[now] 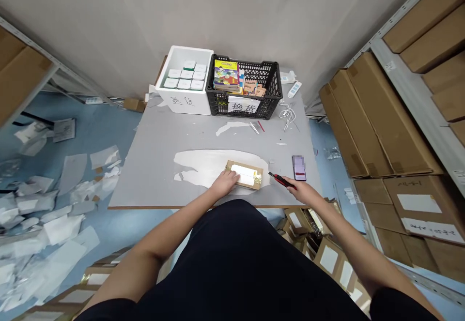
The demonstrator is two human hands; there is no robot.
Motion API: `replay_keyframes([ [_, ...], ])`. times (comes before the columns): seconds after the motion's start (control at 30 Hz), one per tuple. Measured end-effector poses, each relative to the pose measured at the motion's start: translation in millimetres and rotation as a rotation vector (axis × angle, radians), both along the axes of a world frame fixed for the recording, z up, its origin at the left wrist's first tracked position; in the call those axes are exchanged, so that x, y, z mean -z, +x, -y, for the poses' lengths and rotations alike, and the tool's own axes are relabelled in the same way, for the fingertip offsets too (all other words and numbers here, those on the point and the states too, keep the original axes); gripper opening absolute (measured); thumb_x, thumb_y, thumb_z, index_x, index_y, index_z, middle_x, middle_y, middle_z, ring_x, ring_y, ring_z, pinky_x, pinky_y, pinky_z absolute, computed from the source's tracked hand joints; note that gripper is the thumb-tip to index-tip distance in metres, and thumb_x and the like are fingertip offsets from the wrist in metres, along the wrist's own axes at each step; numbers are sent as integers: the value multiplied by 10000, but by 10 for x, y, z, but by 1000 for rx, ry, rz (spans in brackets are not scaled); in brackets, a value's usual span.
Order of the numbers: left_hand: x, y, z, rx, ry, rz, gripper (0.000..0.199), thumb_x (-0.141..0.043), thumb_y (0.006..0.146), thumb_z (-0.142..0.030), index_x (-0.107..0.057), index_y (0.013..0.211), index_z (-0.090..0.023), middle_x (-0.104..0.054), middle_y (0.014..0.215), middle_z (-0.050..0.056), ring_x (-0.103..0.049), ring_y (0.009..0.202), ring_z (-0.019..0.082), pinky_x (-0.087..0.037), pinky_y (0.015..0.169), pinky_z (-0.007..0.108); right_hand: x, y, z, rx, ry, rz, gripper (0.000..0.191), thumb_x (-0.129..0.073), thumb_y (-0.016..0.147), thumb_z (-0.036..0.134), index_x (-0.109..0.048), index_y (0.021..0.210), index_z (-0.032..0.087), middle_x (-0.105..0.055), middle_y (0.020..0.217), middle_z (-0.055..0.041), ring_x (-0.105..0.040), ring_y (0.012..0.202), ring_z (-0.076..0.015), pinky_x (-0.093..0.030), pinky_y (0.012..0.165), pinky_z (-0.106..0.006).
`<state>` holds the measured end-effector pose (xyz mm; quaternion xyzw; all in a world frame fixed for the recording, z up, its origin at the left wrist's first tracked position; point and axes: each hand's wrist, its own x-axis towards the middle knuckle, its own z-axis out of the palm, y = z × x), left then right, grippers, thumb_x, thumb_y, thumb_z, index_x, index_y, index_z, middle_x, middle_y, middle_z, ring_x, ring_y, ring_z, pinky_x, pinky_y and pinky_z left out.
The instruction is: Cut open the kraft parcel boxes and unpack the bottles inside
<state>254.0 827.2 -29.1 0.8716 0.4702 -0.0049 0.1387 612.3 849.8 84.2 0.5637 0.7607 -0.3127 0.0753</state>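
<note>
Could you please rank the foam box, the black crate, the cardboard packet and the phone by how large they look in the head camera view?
Largest to smallest:
1. Black crate and foam box: too alike to rank.
2. Cardboard packet, though it sits nearer the camera.
3. Phone.

A parcel stockroom, metal shelving (pixel 410 64), stacked cardboard cartons (pixel 378 117)

On the table (pixel 145 175), a foam box (pixel 183 100) stands left of a plastic crate (pixel 218 100) at the back, with a cardboard parcel (pixel 244 175) near the front and a phone (pixel 299 168) to its right.
</note>
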Motion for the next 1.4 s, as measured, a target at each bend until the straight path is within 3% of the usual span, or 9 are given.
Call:
replay_keyframes([
  [0.1, 39, -35, -316, 73, 12, -19, 843, -757, 720, -421, -353, 1421, -180, -305, 1517, 189, -248, 1412, 350, -200, 1135, 501, 220, -163, 231, 238, -42, -116, 555, -457, 890, 219, -439, 1440, 286, -712, 922, -29, -653, 720, -158, -495, 657, -242],
  [0.23, 128, -43, -554, 97, -78, -46, 1060, -808, 599, -508, -299, 1464, -168, -310, 1512, 219, -273, 1402, 369, -152, 1149, 508, 489, -356, 458, 503, -143, -207, 575, -428, 893, 239, -387, 1465, 284, -666, 792, 12, -565, 517, -111, -466, 492, -211],
  [0.47, 158, -17, -270, 5, -48, 1, 1059, -802, 602, -488, -296, 1460, -130, -375, 1449, 239, -330, 1354, 394, -170, 1149, 500, 709, -571, 531, 640, -182, -321, 591, -429, 889, 250, -364, 1475, 295, -654, 823, 12, -512, 477, -85, -452, 463, -194],
  [0.6, 156, 9, -147, -48, -41, 3, 1021, -784, 634, -484, -295, 1458, -129, -355, 1472, 238, -302, 1374, 394, -170, 1150, 509, 770, -599, 516, 639, -163, -342, 600, -452, 875, 255, -377, 1467, 317, -658, 835, 19, -502, 465, -77, -457, 483, -200],
  [0.9, 183, -49, -147, -36, -33, 20, 1008, -749, 666, -524, -286, 1471, -131, -321, 1501, 234, -281, 1399, 378, -162, 1162, 500, 818, -505, 530, 582, -174, -367, 600, -420, 887, 276, -353, 1483, 283, -673, 856, 6, -528, 487, -92, -494, 522, -224],
  [1.03, 188, -67, -135, -24, -14, 41, 986, -729, 681, -542, -296, 1469, -136, -323, 1497, 226, -267, 1401, 376, -155, 1165, 504, 784, -529, 540, 461, -100, -239, 604, -453, 897, 246, -343, 1486, 314, -714, 992, -25, -661, 727, -168, -524, 686, -273],
  [1.13, 188, -63, -138, -30, -16, 61, 970, -724, 684, -544, -310, 1465, -146, -336, 1491, 213, -265, 1396, 376, -164, 1161, 509, 779, -584, 570, 377, -43, -154, 629, -501, 894, 244, -324, 1492, 327, -699, 1136, -40, -668, 953, -223, -501, 807, -298],
  [1.4, 183, -42, -158, -36, -21, 71, 962, -753, 659, -518, -354, 1443, -129, -366, 1452, 226, -301, 1353, 386, -196, 1144, 510, 800, -672, 678, 310, -28, -84, 643, -441, 930, 226, -218, 1530, 277, -665, 1211, -71, -656, 992, -214, -472, 808, -275],
])
